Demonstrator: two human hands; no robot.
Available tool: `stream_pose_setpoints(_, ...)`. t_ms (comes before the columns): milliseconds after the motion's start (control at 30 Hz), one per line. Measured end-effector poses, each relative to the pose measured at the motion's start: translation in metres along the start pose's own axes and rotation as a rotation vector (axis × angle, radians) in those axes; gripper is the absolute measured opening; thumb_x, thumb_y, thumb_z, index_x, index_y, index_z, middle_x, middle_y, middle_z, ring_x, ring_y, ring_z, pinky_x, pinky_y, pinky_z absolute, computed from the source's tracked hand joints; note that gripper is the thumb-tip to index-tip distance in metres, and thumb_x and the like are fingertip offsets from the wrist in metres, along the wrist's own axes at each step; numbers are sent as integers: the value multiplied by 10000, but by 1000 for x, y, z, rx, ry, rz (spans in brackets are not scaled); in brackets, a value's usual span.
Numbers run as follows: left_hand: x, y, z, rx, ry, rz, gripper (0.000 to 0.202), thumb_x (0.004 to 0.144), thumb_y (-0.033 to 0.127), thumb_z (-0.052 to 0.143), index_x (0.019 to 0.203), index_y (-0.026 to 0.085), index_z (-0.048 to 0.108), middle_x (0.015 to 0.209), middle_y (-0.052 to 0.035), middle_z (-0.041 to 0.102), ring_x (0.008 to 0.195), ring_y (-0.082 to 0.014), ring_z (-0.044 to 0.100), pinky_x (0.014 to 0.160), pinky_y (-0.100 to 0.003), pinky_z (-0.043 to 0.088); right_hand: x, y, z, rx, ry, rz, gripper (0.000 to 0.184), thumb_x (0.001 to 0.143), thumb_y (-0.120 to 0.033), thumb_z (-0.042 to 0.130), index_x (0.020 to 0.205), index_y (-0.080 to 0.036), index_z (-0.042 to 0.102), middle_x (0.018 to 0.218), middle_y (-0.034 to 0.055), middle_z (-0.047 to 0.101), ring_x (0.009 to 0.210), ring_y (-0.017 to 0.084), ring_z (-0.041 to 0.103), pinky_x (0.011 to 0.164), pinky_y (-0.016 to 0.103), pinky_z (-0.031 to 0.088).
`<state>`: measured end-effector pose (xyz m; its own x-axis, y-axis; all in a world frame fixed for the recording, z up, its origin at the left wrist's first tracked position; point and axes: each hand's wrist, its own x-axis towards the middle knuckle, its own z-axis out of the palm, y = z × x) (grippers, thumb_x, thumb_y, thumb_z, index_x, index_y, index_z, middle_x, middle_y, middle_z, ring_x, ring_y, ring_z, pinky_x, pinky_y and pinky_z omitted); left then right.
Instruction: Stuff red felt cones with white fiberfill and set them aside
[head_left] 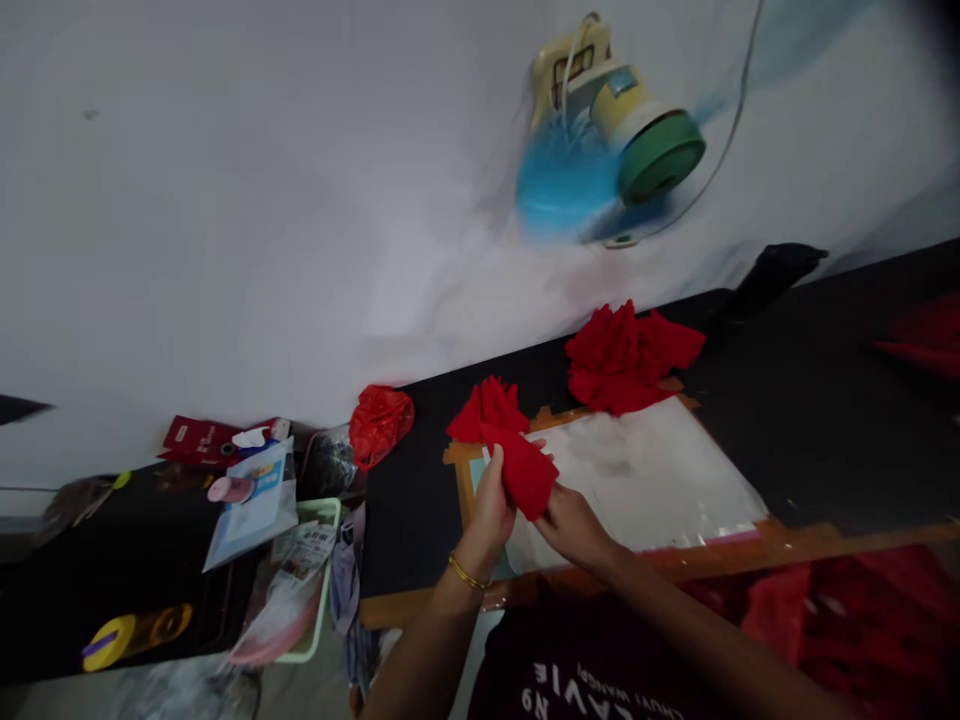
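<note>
A red cloth (527, 475) is gripped between the left hand (491, 505) and the right hand (576, 525), over the left end of a white sheet (645, 475). The sheet is edged with brown tape (810, 545) near the black tabletop's (416, 510) front edge. Open room is offered rightward over the sheet; behind, space is narrowed by red fabric heaps (622, 365) and the wall (262, 200).

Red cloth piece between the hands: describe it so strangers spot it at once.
Find the black table against the wall, then the white sheet taped on it. Over the sheet's left end, the left hand and right hand hold a red cloth piece. Unlike the small red heap and large red heap behind, it is in hand.
</note>
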<state>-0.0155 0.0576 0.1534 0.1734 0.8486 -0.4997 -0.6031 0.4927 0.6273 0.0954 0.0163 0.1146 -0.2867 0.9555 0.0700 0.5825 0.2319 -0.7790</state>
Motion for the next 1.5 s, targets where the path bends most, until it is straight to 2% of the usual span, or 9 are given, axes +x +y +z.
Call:
stream_pose_setpoints(100, 8, 4, -5, -30, 112, -27, 465, 789, 551, 674, 945, 114, 701, 932, -140, 747, 987, -287, 697, 916, -407, 535, -3, -4, 0, 10, -78, 5, 167, 808, -171, 499, 928, -165, 615, 865, 88, 693, 745, 201, 646, 705, 291, 506)
stream_pose_setpoints(200, 21, 9, -17, -115, 170, 10, 358, 810, 464, 678, 918, 123, 697, 881, -105, 743, 943, -245, 702, 921, -371, 529, -11, -3, -7, 188, 28, -59, 301, 877, -210, 467, 1152, -194, 589, 1092, 96, 685, 786, 174, 646, 740, 295, 524)
stream_pose_setpoints(367, 31, 12, -27, -265, -23, 14, 369, 852, 507, 597, 929, 161, 701, 985, -82, 732, 999, -235, 677, 969, -378, 504, -10, 9, -28, 426, 334, 245, 312, 921, -381, 488, 1160, -199, 574, 1054, 94, 672, 682, 152, 597, 581, 268, 517)
stream_pose_setpoints(567, 25, -12, -7, -163, -97, -31, 438, 863, 548, 573, 1047, 170, 696, 1120, -95, 709, 1073, -236, 647, 952, -353, 513, 18, 16, -26, 596, 206, 265, 370, 815, -334, 588, 1157, -195, 585, 987, 45, 689, 703, 163, 617, 572, 266, 512)
stream_pose_setpoints(700, 22, -20, -6, 1, 82, -53, 503, 798, 590, 648, 1073, 170, 685, 1074, -99, 720, 1061, -239, 649, 899, -332, 522, 24, 21, -31, 436, 295, 166, 231, 748, -156, 546, 956, -200, 637, 870, 19, 688, 789, 192, 636, 707, 299, 501)
stream_pose_setpoints(933, 19, -18, -12, 178, 35, 29, 424, 689, 444, 805, 972, 156, 676, 887, -52, 714, 843, -182, 666, 835, -306, 499, 18, 22, -34, -85, 317, -105, 195, 768, -45, 500, 819, -209, 593, 802, 51, 616, 816, 225, 554, 717, 326, 462)
stream_pose_setpoints(1167, 15, -22, -5, 109, 78, 126, 482, 724, 489, 764, 1066, 158, 690, 1040, -99, 721, 1048, -234, 646, 974, -358, 451, 8, 27, -37, 138, 289, -107, 571, 673, -115, 535, 1238, -198, 504, 1247, 115, 560, 1121, 267, 529, 946, 424, 464)
stream_pose_setpoints(1333, 3, -29, 1, 281, 28, 189, 456, 844, 531, 623, 1136, 186, 685, 1223, -107, 672, 1187, -235, 578, 1058, -365, 398, 13, 31, -40, 203, 302, -29, 242, 729, -150, 518, 952, -205, 593, 936, 62, 628, 876, 225, 590, 775, 344, 485)
stream_pose_setpoints(1500, 1, -36, 5, 453, 79, 255, 344, 823, 454, 664, 1027, 179, 687, 1053, -96, 717, 984, -230, 646, 921, -351, 476, 13, 29, -24, 120, 420, 78, 71, 749, -184, 528, 802, -207, 570, 805, 38, 612, 772, 205, 577, 678, 295, 445)
